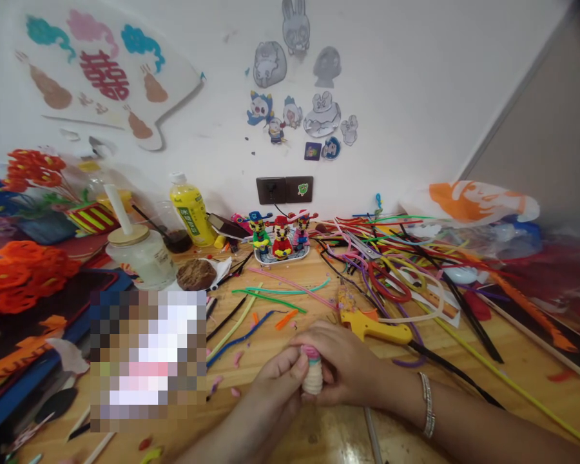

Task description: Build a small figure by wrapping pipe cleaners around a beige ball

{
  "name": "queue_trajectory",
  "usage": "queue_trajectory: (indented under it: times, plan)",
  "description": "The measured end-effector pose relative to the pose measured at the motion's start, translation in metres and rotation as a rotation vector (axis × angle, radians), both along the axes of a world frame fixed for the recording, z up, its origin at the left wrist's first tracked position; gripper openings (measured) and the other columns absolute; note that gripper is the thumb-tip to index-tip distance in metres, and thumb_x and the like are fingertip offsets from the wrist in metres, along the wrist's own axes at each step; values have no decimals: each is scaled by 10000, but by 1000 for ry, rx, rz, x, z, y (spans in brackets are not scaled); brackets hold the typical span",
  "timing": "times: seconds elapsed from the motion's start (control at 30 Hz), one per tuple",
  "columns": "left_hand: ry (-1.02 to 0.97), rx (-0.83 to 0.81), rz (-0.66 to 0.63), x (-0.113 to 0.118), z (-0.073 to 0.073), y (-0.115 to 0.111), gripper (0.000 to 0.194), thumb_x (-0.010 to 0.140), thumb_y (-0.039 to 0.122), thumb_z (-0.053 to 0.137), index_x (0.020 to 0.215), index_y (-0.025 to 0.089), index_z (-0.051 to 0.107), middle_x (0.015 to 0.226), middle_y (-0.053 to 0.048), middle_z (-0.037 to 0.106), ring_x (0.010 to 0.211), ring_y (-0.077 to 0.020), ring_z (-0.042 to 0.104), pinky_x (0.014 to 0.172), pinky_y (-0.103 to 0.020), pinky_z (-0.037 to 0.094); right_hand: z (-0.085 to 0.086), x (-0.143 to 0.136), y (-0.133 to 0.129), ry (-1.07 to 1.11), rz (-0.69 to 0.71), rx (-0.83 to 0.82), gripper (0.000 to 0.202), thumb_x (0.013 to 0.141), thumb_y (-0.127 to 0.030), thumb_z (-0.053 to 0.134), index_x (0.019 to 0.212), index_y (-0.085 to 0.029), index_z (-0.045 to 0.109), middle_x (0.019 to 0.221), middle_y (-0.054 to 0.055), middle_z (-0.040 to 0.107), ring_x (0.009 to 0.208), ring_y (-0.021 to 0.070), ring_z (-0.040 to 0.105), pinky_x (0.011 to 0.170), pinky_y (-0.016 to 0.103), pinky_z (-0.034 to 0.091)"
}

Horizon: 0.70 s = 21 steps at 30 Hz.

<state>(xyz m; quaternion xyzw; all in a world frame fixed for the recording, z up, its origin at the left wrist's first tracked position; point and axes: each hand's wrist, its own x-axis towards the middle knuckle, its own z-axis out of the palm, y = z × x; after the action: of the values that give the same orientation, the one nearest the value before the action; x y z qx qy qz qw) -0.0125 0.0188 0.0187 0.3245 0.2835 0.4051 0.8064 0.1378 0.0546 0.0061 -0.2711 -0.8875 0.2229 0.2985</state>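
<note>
Between both hands, at the near middle of the table, is a small coiled pipe-cleaner piece (313, 377), cream below with a teal band and a pink top. My left hand (283, 377) pinches it from the left, thumb against its side. From the right my right hand (341, 361) wraps round it, with the fingers partly hidden behind the piece. Just beyond my right hand lies a yellow hot glue gun (374, 327). Several pipe cleaners, among them a blue one (246, 336) and a green one (270, 296), lie beyond my left hand.
Three small figures (281, 238) stand on a tray at the back. A heap of pipe cleaners (381, 258) and scissors covers the back right. At left stand a yellow-labelled bottle (192, 216), a glass jar (142, 261) and orange fuzzy flowers (24, 274). A pixelated patch hides part of the table.
</note>
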Motion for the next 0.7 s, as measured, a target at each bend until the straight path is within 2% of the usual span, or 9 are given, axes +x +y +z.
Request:
queue_trajectory:
  times: [0.1, 0.17, 0.23, 0.33, 0.43, 0.5, 0.63, 0.7]
  plan:
    - [-48, -18, -39, -1, 4, 0, 269, 824, 297, 498, 782, 107, 684, 701, -73, 634, 743, -177, 552, 703, -276, 404, 4, 2, 1, 83, 31, -34, 596, 676, -512, 603, 1130, -141, 497, 1027, 115, 611, 951, 231, 531, 825, 354, 405]
    - [-56, -4, -52, -2, 6, 0, 219, 795, 277, 547, 803, 111, 690, 725, -80, 650, 789, -192, 566, 727, -278, 402, 5, 3, 2, 142, 31, -61, 662, 673, -566, 582, 1174, -146, 474, 1071, 121, 598, 986, 231, 527, 857, 362, 392]
    - [-41, 24, -50, -2, 6, 1, 172, 753, 257, 609, 817, 120, 691, 740, -76, 661, 812, -193, 575, 727, -265, 399, 5, 4, 3, 177, 16, -81, 688, 657, -557, 608, 1194, -150, 464, 1079, 122, 595, 994, 227, 530, 864, 361, 390]
    - [16, 45, -21, -2, 2, 2, 206, 716, 292, 650, 836, 129, 686, 752, -75, 669, 821, -197, 585, 707, -257, 404, 4, 3, 3, 192, -4, -69, 626, 627, -455, 675, 1156, -168, 500, 1059, 109, 608, 995, 224, 537, 863, 358, 392]
    - [75, 43, 19, -1, 1, 1, 223, 668, 317, 690, 801, 139, 689, 739, -69, 673, 824, -208, 589, 732, -276, 408, 3, 0, 2, 209, -15, -16, 544, 607, -366, 690, 1094, -185, 530, 1018, 88, 632, 969, 215, 556, 859, 346, 395]
    - [102, 33, 34, 0, 4, 1, 216, 643, 325, 705, 764, 147, 695, 733, -67, 674, 836, -222, 588, 747, -294, 413, 1, -2, 2, 206, -41, 30, 541, 599, -363, 687, 1082, -181, 527, 1001, 85, 638, 946, 212, 566, 846, 337, 402]
    - [183, 1, 83, 2, 14, 1, 215, 650, 385, 675, 730, 188, 702, 782, -66, 681, 910, -257, 562, 765, -326, 421, 1, -5, 1, 90, -103, 141, 616, 630, -461, 649, 1137, -161, 472, 1036, 109, 618, 959, 225, 547, 849, 350, 395]
    - [211, -7, 117, 2, 17, 2, 218, 623, 407, 686, 707, 206, 700, 775, -62, 685, 912, -270, 562, 758, -342, 430, 8, -5, 2, 30, -100, 205, 697, 624, -541, 628, 1168, -145, 445, 1068, 124, 602, 990, 233, 529, 880, 358, 375]
